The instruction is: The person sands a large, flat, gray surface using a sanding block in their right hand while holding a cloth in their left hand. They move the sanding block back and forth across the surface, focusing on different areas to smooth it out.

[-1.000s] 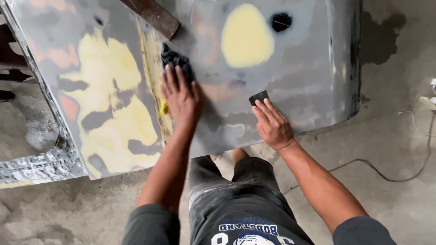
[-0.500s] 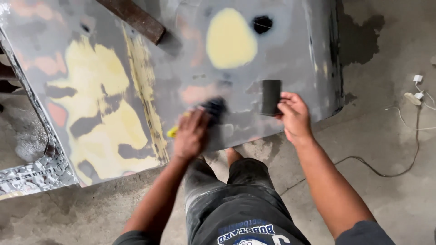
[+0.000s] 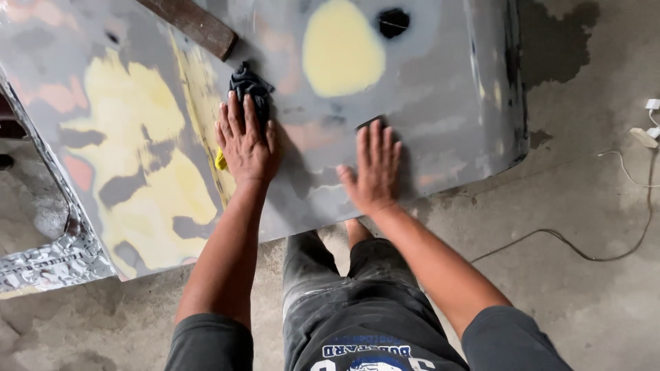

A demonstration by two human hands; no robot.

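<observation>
A large grey car body panel (image 3: 440, 103) with yellow filler patches lies in front of me. My left hand (image 3: 246, 141) presses flat on a dark rag (image 3: 249, 88) on the panel; a bit of yellow sponge (image 3: 220, 162) shows at the hand's left edge. My right hand (image 3: 372, 165) lies flat, fingers together, over a small black sanding block (image 3: 367, 124); only the block's top edge peeks out past the fingertips. Both hands rest on the panel's near half, about a hand's width apart.
A rusty brown bar (image 3: 199, 26) lies across the panel's top. A dark hole (image 3: 393, 22) sits beside a yellow oval patch (image 3: 342, 49). Crumpled metal (image 3: 48, 261) is at the lower left. A white plug (image 3: 650, 130) and a cable (image 3: 570, 247) lie on the concrete floor at right.
My left hand has slid the rag up and left along the panel. My right hand has moved left and now lies flat over the black block.
</observation>
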